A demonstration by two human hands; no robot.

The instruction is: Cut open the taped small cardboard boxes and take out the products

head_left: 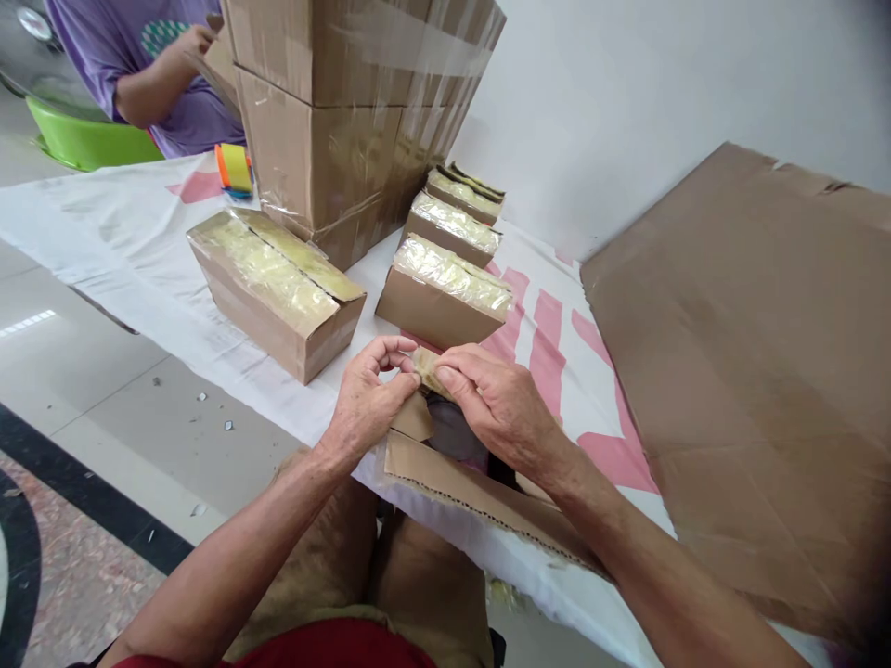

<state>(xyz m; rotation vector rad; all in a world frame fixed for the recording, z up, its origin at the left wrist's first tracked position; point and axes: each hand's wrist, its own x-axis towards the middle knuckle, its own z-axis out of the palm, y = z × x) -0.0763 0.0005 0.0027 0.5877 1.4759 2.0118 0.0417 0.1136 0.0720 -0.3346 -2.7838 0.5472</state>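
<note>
My left hand (374, 394) and my right hand (497, 399) meet over an open cardboard box (452, 473) at the table's near edge. Between their fingertips is a small crinkled, yellowish-tan piece (426, 362), partly shiny; its exact kind does not show. The left thumb and index finger close at its left edge. On its right side, my right thumb presses against curled fingers. Below the hands, a raised flap (413, 417) and a long front flap stand at the box's opening. Something dark grey (454, 429) shows inside, mostly hidden by my right hand.
Ahead stand several small cartons with clear-wrapped yellowish tops, including one carton (278, 292) at left and another (445, 292) in the middle. Behind rises a taped box stack (313, 158). Tape rolls (235, 170) lie near a co-worker (157, 79). A large cardboard sheet (752, 371) leans at right.
</note>
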